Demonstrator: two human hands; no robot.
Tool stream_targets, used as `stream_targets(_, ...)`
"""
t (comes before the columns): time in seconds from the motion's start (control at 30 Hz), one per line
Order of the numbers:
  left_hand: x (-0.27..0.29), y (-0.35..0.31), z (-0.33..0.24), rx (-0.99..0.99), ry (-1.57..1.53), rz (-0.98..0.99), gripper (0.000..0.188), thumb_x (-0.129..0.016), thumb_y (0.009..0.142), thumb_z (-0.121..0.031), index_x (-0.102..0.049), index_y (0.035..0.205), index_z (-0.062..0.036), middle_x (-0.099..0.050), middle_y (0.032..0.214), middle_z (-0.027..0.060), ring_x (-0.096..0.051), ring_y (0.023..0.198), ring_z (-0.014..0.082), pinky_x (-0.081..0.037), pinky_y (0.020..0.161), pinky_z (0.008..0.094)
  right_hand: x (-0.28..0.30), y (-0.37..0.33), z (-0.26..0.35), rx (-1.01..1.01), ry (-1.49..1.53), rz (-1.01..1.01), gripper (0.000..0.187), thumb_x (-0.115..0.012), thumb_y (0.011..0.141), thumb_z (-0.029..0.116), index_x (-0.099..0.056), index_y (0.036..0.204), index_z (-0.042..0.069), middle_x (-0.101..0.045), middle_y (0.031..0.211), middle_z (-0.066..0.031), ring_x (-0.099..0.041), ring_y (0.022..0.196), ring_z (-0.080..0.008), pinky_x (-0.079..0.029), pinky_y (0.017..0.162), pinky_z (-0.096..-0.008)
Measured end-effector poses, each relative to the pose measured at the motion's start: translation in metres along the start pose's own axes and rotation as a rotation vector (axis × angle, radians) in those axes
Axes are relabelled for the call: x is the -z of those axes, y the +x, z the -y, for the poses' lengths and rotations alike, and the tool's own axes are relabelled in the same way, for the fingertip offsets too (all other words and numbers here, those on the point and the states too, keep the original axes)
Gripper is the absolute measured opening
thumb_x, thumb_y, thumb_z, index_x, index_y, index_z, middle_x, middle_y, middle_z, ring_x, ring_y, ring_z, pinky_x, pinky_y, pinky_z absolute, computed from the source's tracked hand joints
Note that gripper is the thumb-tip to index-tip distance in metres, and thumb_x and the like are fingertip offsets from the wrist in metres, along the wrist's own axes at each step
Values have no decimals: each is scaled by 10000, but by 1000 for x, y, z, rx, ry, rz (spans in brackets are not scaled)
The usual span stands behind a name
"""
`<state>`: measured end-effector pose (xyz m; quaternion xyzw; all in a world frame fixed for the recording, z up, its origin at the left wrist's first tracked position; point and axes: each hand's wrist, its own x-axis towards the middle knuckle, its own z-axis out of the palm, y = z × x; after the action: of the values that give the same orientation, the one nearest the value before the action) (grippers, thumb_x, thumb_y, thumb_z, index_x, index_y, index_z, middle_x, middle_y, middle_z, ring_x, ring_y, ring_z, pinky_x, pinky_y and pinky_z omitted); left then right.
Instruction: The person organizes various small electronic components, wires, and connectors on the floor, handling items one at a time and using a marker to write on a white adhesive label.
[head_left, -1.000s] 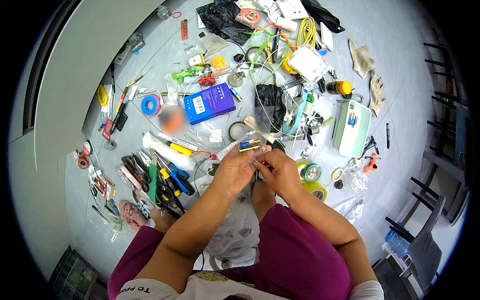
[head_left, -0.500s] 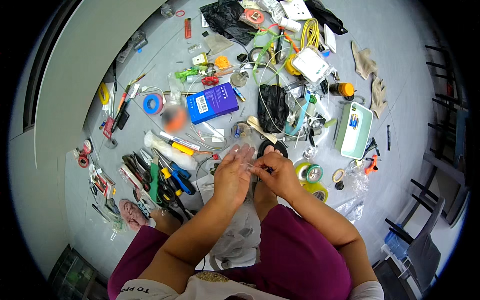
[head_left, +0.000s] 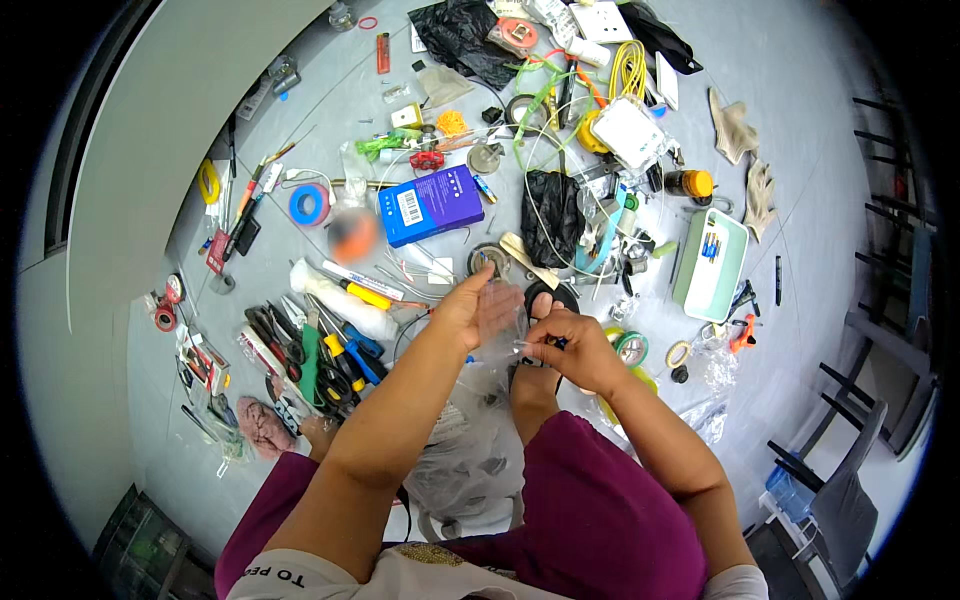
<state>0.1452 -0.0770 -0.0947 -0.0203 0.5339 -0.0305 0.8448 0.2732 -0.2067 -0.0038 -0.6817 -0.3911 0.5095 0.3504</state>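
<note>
In front of my knees a small clear plastic bag (head_left: 503,318) is stretched between my two hands. My left hand (head_left: 470,310) holds it from the left, thumb uppermost, and its fingers show through the film. On the other side my right hand (head_left: 570,352) pinches the bag's lower right edge between thumb and fingertips. Directly below, between my legs, lies a larger translucent plastic bag (head_left: 465,455), its contents hard to make out. A round clear-lidded container (head_left: 487,260) sits just beyond my left thumb.
Hand tools with blue and yellow handles (head_left: 350,358) lie left of my arms. Ahead are a blue-purple box (head_left: 430,205) and a black plastic bag (head_left: 550,218). On the right stand a pale green tray (head_left: 683,290) and tape rolls (head_left: 630,348). Work gloves (head_left: 760,205) lie farther right.
My hands have moved slightly apart, the right one to the right and down. More of the clear plastic bag shows between them, and my left hand has turned with its thumb upward.
</note>
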Motion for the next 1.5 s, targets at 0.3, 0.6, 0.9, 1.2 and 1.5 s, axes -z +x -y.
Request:
stream_targets(0.3,5,3,6,-176,-308,112,214,-564,889,-277,-526,993,-94,-602,1099,101,-538,1087,236,-406,950,355,9,-2,22,-306,513,-24,418,-684,774,62,-499,1149,80,-563,881,-36,-557,749,-129,-489,590,-244)
stream_targets(0.6,-13,-14,15,-197,-516,111,278,-466,932,-196,-535,1128,-12,-596,1145,109,-549,1100,215,-422,962,375,22,-26,30,-526,962,-23,452,-624,817,21,-422,1220,-5,-585,1059,-154,-621,880,-219,-540,711,-290)
stream_targets(0.9,-9,-16,25,-174,-479,110,262,-456,938,-172,-504,1124,6,-575,1149,134,-521,1126,262,-404,985,417,24,-23,36,-615,917,-57,400,-611,855,103,-493,1226,12,-600,1029,-113,-601,793,-120,-524,616,-200)
stream_targets(1.2,-16,-22,53,-122,-394,230,232,-484,908,-104,-485,1133,-47,-564,1167,118,-517,1137,276,-397,1008,458,16,-32,43,-541,683,-306,467,-625,782,-57,-485,1227,-28,-607,969,-86,-608,776,-114,-546,620,-220)
stream_targets(1.5,-25,-35,56,-138,-249,266,294,-477,913,-150,-473,1197,-78,-545,1212,100,-481,1182,244,-388,979,412,9,-19,32,-559,473,-315,524,-670,757,-4,-450,1226,-83,-618,962,-144,-639,760,-158,-563,574,-250)
